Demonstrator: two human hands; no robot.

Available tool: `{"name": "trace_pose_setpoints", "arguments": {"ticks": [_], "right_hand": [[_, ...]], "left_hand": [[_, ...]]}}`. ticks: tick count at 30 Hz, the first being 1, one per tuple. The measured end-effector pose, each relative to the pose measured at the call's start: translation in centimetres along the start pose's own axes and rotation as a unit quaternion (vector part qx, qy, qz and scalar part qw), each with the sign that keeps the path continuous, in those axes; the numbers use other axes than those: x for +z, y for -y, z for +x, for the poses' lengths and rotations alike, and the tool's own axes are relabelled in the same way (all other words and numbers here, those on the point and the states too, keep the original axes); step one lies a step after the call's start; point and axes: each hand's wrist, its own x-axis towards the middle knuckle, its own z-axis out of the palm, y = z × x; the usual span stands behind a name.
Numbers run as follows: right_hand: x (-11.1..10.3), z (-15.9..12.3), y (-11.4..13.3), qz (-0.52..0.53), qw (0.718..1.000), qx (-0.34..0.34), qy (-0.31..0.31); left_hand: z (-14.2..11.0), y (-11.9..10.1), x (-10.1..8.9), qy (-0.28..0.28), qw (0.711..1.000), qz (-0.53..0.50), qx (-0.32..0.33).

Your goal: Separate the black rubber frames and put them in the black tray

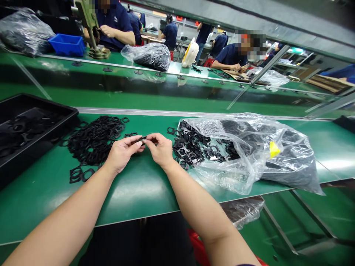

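Our left hand and our right hand meet in front of us, just above the green laminated surface. The fingertips of both hands pinch a thin black piece between them, one hand at each end; our fingers hide most of its shape. Just left of our hands lies a loose heap of flat black rubbery frames. Just right of them sits a pile of black frames with shiny metal rings, touching the open end of a clear plastic bag. The bag is packed with more black parts and shows a bright yellow tag. Farther left, a shallow black plastic tray holds similar black frames. Beyond a long metal rail runs a second green workbench, carrying a blue plastic crate, a bag of black parts and a white plastic container. Two co-workers in navy shirts sit across from us, and the hands of one rest on a flat brown sheet.
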Motion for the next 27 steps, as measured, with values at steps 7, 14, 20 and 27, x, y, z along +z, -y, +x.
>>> {"name": "trace_pose_setpoints", "arguments": {"ticks": [7,14,20,27], "right_hand": [[-0.16,0.3,-0.13,0.033,0.999,0.02,0.027],[-0.37,0.09,0.19,-0.017,0.999,-0.024,0.012],[-0.34,0.19,0.24,0.031,0.999,0.027,0.031],[0.29,0.34,-0.34,0.166,0.978,0.115,0.041]], "left_hand": [[0.11,0.22,-0.22,0.003,1.0,-0.026,-0.005],[0.13,0.27,0.04,0.018,0.998,-0.06,-0.011],[0.17,0.5,-0.04,0.018,0.999,-0.04,-0.011],[0.29,0.34,-0.3,0.025,1.0,0.0,0.001]]}}
